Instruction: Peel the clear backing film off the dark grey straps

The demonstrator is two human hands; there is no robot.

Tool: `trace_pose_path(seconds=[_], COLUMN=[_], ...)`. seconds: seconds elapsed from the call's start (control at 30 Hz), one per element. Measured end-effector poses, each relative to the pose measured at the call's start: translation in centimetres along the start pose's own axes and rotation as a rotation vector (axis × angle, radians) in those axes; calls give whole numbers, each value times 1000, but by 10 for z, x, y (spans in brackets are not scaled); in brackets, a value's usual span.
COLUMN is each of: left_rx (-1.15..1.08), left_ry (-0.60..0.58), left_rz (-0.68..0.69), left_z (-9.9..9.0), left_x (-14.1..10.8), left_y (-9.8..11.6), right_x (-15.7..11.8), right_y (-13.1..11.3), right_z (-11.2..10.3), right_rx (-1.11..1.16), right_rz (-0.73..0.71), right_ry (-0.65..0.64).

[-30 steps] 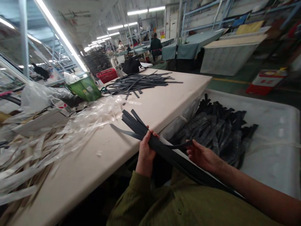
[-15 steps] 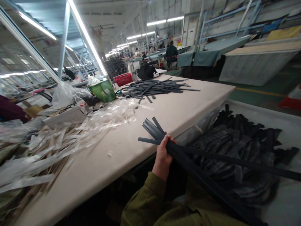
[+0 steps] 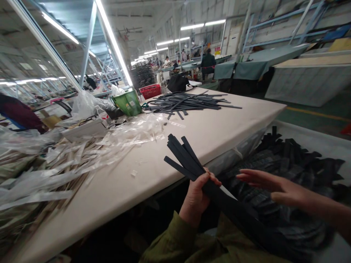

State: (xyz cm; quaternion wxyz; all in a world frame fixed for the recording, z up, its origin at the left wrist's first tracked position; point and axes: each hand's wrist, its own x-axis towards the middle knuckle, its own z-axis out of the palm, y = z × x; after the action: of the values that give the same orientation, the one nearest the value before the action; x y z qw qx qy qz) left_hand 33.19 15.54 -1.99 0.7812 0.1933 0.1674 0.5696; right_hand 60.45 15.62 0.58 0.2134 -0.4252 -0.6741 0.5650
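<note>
My left hand (image 3: 197, 195) is closed round a bundle of dark fabric strips (image 3: 182, 153), whose ends fan out over the table edge. The rest of the bundle runs down to the lower right, across my lap. To the right, my right hand (image 3: 264, 184) hangs open with its fingers stretched towards the bundle, touching nothing that I can make out. Beneath it lies a heap of similar black strips (image 3: 290, 153) in a white bin (image 3: 315, 140). On the table (image 3: 236, 117) rests another pile of dark strips (image 3: 189, 100).
Clear plastic scraps (image 3: 139, 128) and brown strips (image 3: 63, 186) cover the table's left side. A green bag (image 3: 128, 104), a red basket (image 3: 150, 91) and a black bag (image 3: 177, 84) stand at the back. Someone in a maroon sleeve (image 3: 20, 111) is at far left.
My right hand has come into view from the right. The loose strip that stuck out to the right now lies with the bundle. My left hand has shifted slightly right and down.
</note>
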Motion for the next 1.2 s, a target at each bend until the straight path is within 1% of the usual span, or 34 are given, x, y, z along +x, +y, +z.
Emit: trace_pose_path(seconds=[0.03,0.07,0.13,0.17,0.2,0.23,0.27,0.3,0.33,0.37,0.4,0.43,0.5,0.57,0.63,0.7,0.77,0.87,1.0,1.1,1.2], left_rx=[26,68,198,287,383,475,551,601,621,621,613,609,614,575,496,467,518,589,644,695,710], left_ry=[-27,-46,-66,-65,-55,-40,-19,3,31,60,93,134,237,366,492,563,578,584,527,503,456], left_rz=[4,4,22,42,60,58,29,-31,-95,-134,-129,-81,78,203,263,272,240,193,136,133,105], left_z=[-1,-2,-7,-10,-14,-17,-21,-25,-29,-34,-39,-45,-59,-73,-85,-90,-90,-84,-74,-68,-61], left_x=[-6,-13,-27,-36,-44,-53,-63,-72,-80,-88,-94,-99,-107,-111,-112,-110,-106,-97,-85,-78,-74], left_y=[2,5,15,22,30,37,44,49,52,54,55,54,51,49,48,49,50,50,46,44,48], right_x=[24,48,90,107,119,127,132,135,136,135,134,132,128,123,117,112,109,109,114,117,118], right_y=[-7,-13,-24,-28,-31,-33,-35,-37,-39,-41,-44,-46,-50,-50,-47,-44,-41,-38,-31,-24,-15], right_z=[16,34,70,87,102,115,126,136,144,151,156,161,167,170,168,165,159,150,143,141,140], right_rx=[34,54,43,78,141,227,321,399,440,436,399,349,263,255,272,255,206,163,113,50,10], right_rz=[-19,-36,32,55,85,105,120,135,154,169,174,168,128,93,101,116,106,96,131,115,90], right_ry=[-143,-325,-653,-810,-936,-1036,-1088,-1090,-1061,-1017,-970,-922,-842,-751,-660,-580,-516,-437,-385,-351,-302])
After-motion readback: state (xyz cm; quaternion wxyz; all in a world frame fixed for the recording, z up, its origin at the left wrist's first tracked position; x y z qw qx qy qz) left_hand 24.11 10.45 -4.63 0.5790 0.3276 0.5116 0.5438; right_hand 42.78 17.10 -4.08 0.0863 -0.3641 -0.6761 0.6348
